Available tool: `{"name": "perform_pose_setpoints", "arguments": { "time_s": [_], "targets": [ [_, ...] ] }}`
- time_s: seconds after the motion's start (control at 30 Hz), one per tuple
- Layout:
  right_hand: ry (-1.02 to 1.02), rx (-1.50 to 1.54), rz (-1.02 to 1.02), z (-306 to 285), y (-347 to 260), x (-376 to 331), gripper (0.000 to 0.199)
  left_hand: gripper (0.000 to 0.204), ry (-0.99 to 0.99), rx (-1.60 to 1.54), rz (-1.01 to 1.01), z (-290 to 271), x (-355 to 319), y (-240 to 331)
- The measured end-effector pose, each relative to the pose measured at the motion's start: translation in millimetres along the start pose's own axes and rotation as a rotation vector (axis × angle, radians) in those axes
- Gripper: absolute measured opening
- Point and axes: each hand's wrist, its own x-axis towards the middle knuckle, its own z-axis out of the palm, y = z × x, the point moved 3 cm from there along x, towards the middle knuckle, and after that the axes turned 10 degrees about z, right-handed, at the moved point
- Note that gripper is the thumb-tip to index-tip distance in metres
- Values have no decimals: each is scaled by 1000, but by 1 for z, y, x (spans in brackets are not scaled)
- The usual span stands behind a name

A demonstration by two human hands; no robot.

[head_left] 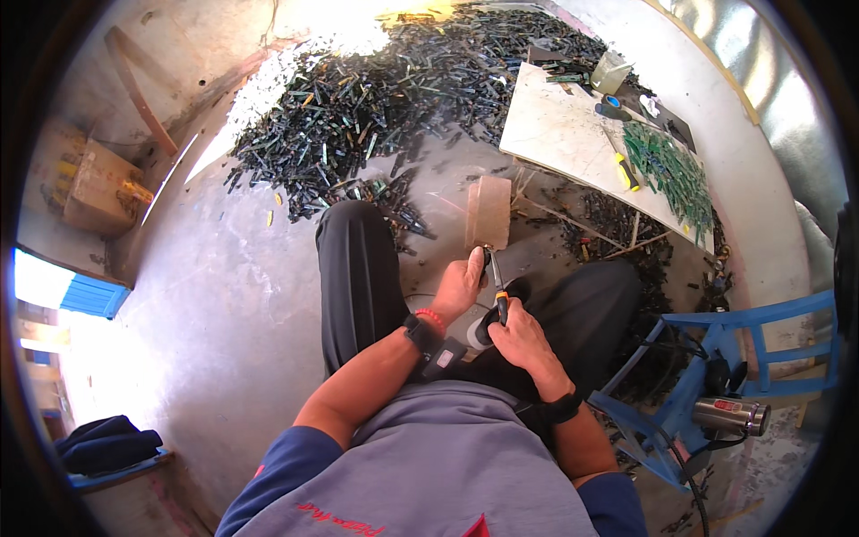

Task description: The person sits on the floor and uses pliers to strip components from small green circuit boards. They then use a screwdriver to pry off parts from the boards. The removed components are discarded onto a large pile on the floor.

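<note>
Between my knees, my right hand (526, 342) is wrapped round the handles of a pair of pliers (501, 294) with black and orange grips. The metal jaws point away from me and meet a small dark piece (486, 261) pinched in my left hand (459, 286). Too little of that piece shows to tell its kind. Just beyond both hands is a brown box-like block (489, 213). Behind my wrists, part of a round white and dark thing (480, 333) shows near my foot.
A large heap of dark strip-like pieces (358, 125) covers the floor ahead. To the right stands a pale board table (559, 121) with green strips (669, 174), a yellow-handled tool (626, 173) and a clear container (611, 72). A blue chair frame (689, 358) and metal flask (729, 416) are nearer.
</note>
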Motion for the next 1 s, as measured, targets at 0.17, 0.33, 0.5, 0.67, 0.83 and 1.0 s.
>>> {"name": "perform_pose_setpoints", "arguments": {
  "time_s": [0.17, 0.33, 0.5, 0.67, 0.83, 1.0],
  "targets": [
    [-13, 123, -50, 9, 7, 5, 42, 75, -26, 70, 37, -3, 0, 10],
    [94, 45, -108, 12, 7, 10, 38, 76, -31, 123, 54, -8, 1, 6],
    [240, -185, -202, 2, 11, 18, 34, 71, -85, -135, -162, -9, -5, 15],
    [414, -440, -421, -24, 16, 31, 32, 62, -184, -440, -337, -12, -9, 23],
    [398, -539, -540, -45, 26, 42, 46, 58, -237, -492, -356, -15, -12, 17],
    [447, -561, -673, -58, 20, 39, 34, 58, -344, -530, -350, -18, -13, 22]
  ]
}}
